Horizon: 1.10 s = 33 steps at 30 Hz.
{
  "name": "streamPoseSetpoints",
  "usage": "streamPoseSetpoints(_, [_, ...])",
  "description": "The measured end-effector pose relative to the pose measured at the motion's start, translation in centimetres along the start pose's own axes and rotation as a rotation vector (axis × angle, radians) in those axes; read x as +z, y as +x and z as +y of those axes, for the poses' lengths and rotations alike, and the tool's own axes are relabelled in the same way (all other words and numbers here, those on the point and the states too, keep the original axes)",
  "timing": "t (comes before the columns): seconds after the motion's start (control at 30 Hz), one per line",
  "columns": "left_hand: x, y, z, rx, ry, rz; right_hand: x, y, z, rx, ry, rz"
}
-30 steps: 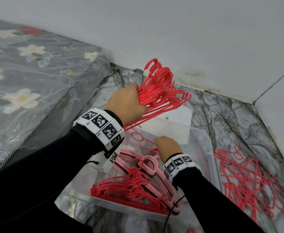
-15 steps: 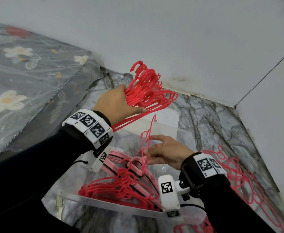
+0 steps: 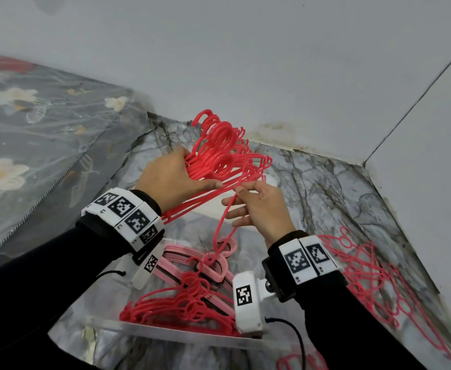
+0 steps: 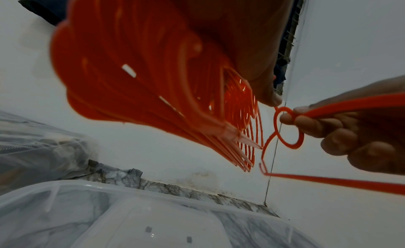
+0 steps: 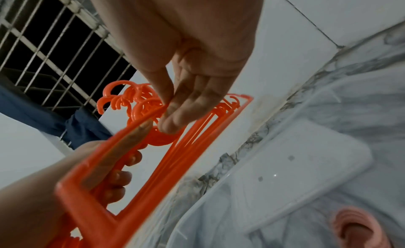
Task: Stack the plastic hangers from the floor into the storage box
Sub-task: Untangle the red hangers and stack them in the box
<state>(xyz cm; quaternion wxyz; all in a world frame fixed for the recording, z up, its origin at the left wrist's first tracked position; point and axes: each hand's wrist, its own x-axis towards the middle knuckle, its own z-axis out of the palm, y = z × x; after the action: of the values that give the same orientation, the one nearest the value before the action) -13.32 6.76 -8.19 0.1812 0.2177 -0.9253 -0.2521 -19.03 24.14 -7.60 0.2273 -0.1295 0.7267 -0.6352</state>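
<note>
My left hand (image 3: 176,180) grips a fanned bundle of red plastic hangers (image 3: 219,156) above the clear storage box (image 3: 192,336). My right hand (image 3: 256,206) pinches one red hanger (image 3: 220,231) near its ring (image 4: 289,130), right beside the bundle's lower edge; its other end hangs down towards the box. Inside the box lie a stack of pink hangers (image 3: 192,260) and a stack of red hangers (image 3: 179,308). In the right wrist view thumb and fingertips (image 5: 173,120) close on the single hanger (image 5: 122,147) in front of the bundle (image 5: 203,127).
More red hangers (image 3: 374,279) lie tangled on the marble floor right of the box. A plastic-wrapped floral mattress (image 3: 32,142) borders the left. White walls meet in a corner (image 3: 363,164) behind. A white lid (image 3: 213,209) sits at the box's far end.
My right hand has risen from inside the box with one red hanger, bringing it up against the bundle. The left hand has kept hold of the bundle.
</note>
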Motion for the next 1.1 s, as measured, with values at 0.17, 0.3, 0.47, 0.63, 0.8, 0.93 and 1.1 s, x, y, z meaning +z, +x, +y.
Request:
streamPoseSetpoints(0.17, [0.8, -0.4, 0.5, 0.031, -0.026, -0.002, -0.2, 0.9, 0.3, -0.127, -0.213, 0.123])
streamPoseSetpoints(0.3, [1.2, -0.7, 0.9, 0.067, -0.054, -0.009, 0.5, 1.0, 0.2, -0.168, -0.225, 0.098])
streamPoseSetpoints(0.47, [1.3, -1.0, 1.2, 0.086, -0.049, -0.092, 0.3, 1.0, -0.2, -0.205, -0.213, 0.067])
streamPoseSetpoints(0.63, [1.4, -1.0, 1.2, 0.091, 0.000, -0.125, -0.4, 1.1, -0.6, -0.200, -0.290, -0.071])
streamPoseSetpoints(0.8, [1.2, -0.8, 0.9, 0.081, 0.048, -0.184, -3.7, 1.8, -1.6, -0.275, -0.688, -0.062])
streamPoseSetpoints(0.93, [1.1, -1.0, 0.9, 0.099, 0.056, -0.224, -5.3, 2.6, -0.6, -0.461, -1.236, 0.100])
streamPoseSetpoints(1.1, [1.3, -1.5, 1.2, 0.131, 0.051, -0.389, -4.6, 3.3, 1.7, -0.454, -1.340, -0.082])
